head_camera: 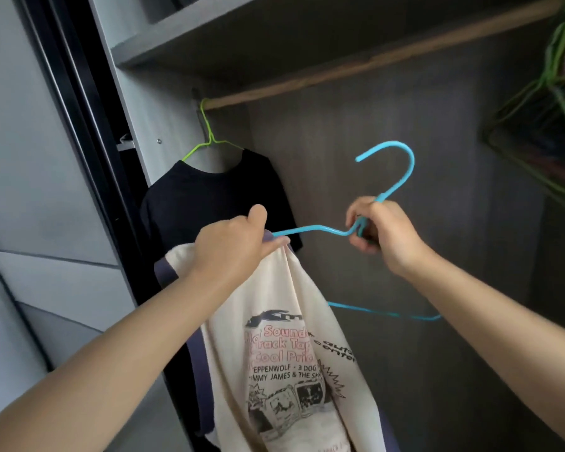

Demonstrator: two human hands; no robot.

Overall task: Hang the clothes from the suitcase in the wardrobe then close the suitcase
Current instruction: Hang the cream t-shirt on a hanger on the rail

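Left hand (238, 244): gripping the cream printed T-shirt (284, 347) at its upper edge, fingers curled round the bunched fabric where one arm of the blue hanger (310, 228) is entering it; thumb sticking up.
Right hand (384, 234): clenching the blue hanger at its twisted neck, just below the hook; fingers wrapped round the wire.
Blue hanger: being held in mid-air in front of the open wardrobe, hook pointing up and curving to the left, not touching the rail (366, 60); its lower bar is showing beneath the right forearm.
Cream printed T-shirt: hanging down from the left hand, only partly on the hanger; red and black print facing the camera; dark blue-grey sleeve trim showing at its left edge.
Black T-shirt (209, 197): hanging on a green wire hanger (209, 138) at the far left end of the rail, just behind the left hand.
Rail: wooden, running under the grey shelf (209, 37) from the wardrobe's left wall up toward the right.
Spare hangers (555, 93): a bunch of wire hangers, mostly green, hanging at the right edge of the view; blurred, so the count cannot be told.
Suitcase: not showing in this view.
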